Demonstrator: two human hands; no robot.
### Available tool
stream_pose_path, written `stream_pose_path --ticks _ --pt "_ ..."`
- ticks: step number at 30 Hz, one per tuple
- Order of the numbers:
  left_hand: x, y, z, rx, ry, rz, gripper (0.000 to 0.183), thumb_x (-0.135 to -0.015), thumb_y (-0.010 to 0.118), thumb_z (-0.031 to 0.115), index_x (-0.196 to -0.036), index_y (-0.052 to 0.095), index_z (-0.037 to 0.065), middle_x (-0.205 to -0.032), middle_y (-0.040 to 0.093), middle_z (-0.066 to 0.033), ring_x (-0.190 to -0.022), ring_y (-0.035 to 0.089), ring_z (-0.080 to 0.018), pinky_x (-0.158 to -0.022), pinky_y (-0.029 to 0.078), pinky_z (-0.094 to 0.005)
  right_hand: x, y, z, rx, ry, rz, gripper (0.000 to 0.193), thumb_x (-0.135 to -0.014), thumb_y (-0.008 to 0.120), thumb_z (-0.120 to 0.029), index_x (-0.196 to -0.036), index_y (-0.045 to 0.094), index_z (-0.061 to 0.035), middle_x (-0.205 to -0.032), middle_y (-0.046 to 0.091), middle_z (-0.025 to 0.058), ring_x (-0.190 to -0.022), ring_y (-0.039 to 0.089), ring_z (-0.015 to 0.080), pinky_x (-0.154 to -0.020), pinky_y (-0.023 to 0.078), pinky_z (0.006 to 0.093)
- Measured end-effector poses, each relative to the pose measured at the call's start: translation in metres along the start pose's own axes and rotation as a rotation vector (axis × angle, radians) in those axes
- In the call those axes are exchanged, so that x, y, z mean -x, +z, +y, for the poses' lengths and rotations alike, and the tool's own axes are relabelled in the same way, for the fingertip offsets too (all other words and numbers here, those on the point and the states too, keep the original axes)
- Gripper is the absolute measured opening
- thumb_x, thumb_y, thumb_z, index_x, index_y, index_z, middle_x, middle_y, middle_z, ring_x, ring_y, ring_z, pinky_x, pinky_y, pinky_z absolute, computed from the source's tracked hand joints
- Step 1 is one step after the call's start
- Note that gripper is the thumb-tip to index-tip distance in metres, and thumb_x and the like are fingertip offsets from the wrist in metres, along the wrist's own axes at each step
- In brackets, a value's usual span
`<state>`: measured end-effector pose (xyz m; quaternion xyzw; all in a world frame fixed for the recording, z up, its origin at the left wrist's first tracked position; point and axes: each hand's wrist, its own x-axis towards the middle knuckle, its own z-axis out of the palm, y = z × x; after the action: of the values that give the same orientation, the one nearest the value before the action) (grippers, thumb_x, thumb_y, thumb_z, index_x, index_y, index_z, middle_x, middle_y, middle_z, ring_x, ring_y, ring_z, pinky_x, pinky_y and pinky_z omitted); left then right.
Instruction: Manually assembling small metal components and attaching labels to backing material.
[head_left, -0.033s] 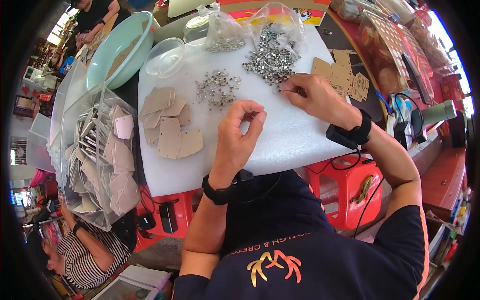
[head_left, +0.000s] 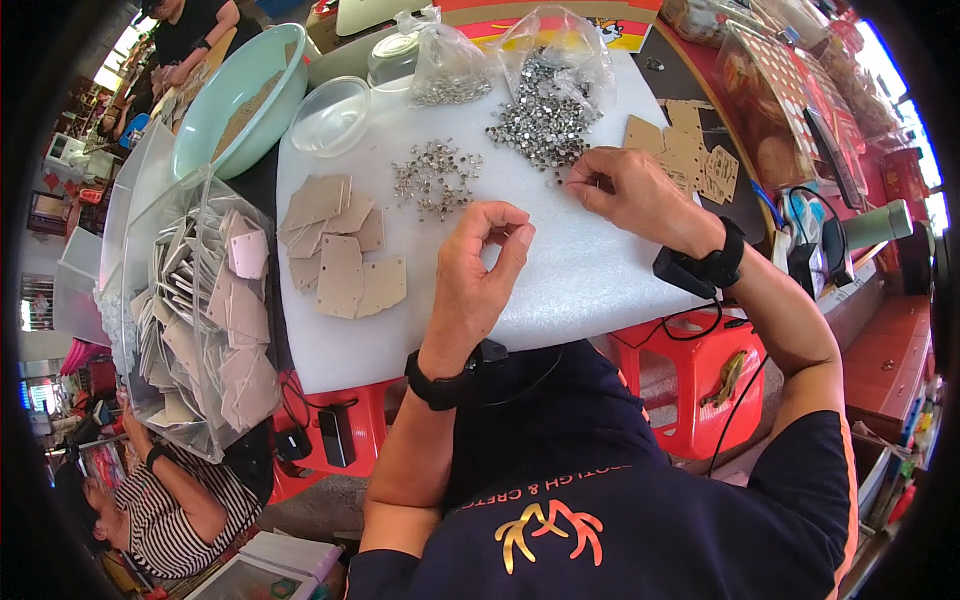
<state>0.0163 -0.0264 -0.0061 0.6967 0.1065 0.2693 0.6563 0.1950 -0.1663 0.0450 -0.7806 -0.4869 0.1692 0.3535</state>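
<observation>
My left hand is raised over the white foam-covered tabletop, its fingers curled and the thumb drawn close to the index finger. Whatever may be between those fingertips is too small to make out. Just beyond it lies a loose scatter of small metal studs. At the near edge of a larger pile of silvery studs, my right hand has its fingertips pinched together and pointing down; the hand hides what they may hold. Flat grey-beige card pieces with small holes lie overlapping to the left of my left hand.
A clear bin full of similar card pieces stands left of the foam sheet. Behind are a pale green basin, a clear round tub and a plastic bag. More brown cards lie right. Other people sit at left.
</observation>
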Motion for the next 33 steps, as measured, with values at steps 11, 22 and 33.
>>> stream_pose_path --ticks 11,22,33 --pt "0.0 -0.001 0.0 -0.03 0.017 -0.014 0.012 -0.092 0.066 0.006 -0.102 0.063 0.0 -0.09 0.067 -0.0052 -0.081 0.061 -0.0117 -0.077 0.049 -0.0268 -0.004 -0.012 0.002 0.094 -0.078 -0.091 0.012 -0.083 0.067 -0.008 -0.09 0.068 0.0007 -0.081 0.068 0.0158 -0.073 0.067 0.0287 -0.069 0.052 0.0365" --pt "0.002 -0.005 0.001 -0.029 -0.036 -0.081 0.011 -0.097 0.061 0.006 -0.107 0.059 0.001 -0.098 0.063 -0.0022 -0.092 0.06 -0.0078 -0.085 0.047 -0.0228 -0.023 0.006 -0.008 0.445 -0.172 -0.04 0.011 -0.084 0.064 -0.016 -0.088 0.07 -0.0068 -0.092 0.067 0.0107 -0.081 0.067 0.033 -0.072 0.054 0.0437" --pt "0.001 -0.005 0.002 -0.052 0.003 -0.071 0.01 -0.097 0.062 0.006 -0.105 0.061 0.001 -0.097 0.064 -0.0025 -0.089 0.06 -0.0084 -0.083 0.048 -0.0242 -0.035 0.006 -0.006 0.434 -0.144 -0.118 0.014 -0.084 0.06 -0.016 -0.085 0.063 -0.0024 -0.089 0.065 0.0158 -0.082 0.064 0.0381 -0.073 0.051 0.0473"
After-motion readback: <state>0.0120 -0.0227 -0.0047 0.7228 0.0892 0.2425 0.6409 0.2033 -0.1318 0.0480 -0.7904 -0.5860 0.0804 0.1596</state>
